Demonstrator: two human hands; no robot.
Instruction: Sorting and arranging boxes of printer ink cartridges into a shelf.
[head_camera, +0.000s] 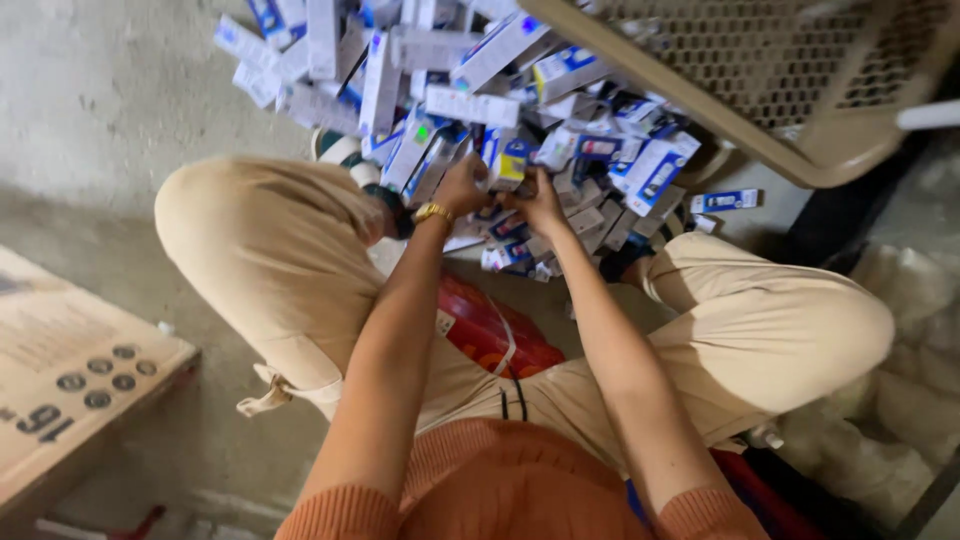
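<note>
Around where I sit on the grey concrete floor (100, 100)

A flat brown cardboard carton (60, 370) lies at my left, a beige perforated plastic chair (790, 70) stands ahead to my right, and a red plastic bag (490, 335) rests between my knees.

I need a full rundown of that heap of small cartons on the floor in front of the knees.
The heap of small white-and-blue cardboard cartons is loose and unstacked, its long flat boxes lying at all angles on the grey concrete floor. Its far side runs under the tan perforated plastic crate. The left hand and right hand both grip into its near edge.
</note>
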